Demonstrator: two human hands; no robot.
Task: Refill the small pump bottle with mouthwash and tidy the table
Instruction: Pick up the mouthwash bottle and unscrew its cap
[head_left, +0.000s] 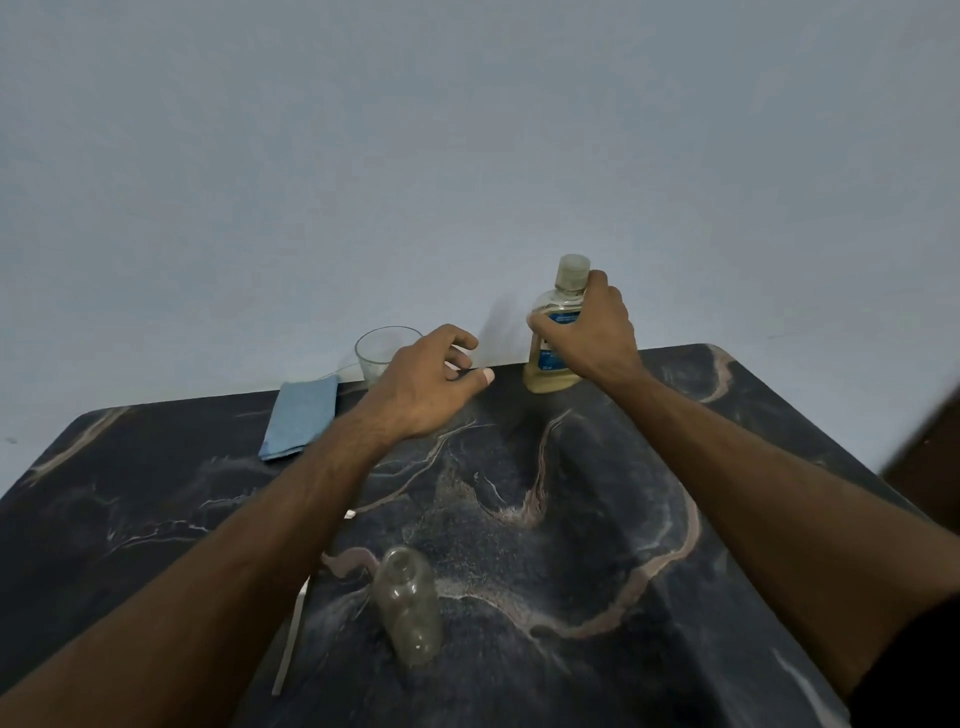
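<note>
Two hands over dark marble table (597, 519), pale wall (467, 130): right fingers (597, 283) grasp mouthwash bottle (550, 358), left fingers (462, 340) loose.

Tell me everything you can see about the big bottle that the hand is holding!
The mouthwash bottle is clear plastic with a clear cap still on top and a blue label on its front; the print is too small to read. Yellowish liquid fills only the bottom part. It stands upright on the dark marbled table, at the far edge by the wall. The right hand grips it around the shoulder and middle, its fingers wrapped round the side. Nothing else touches it.
</note>
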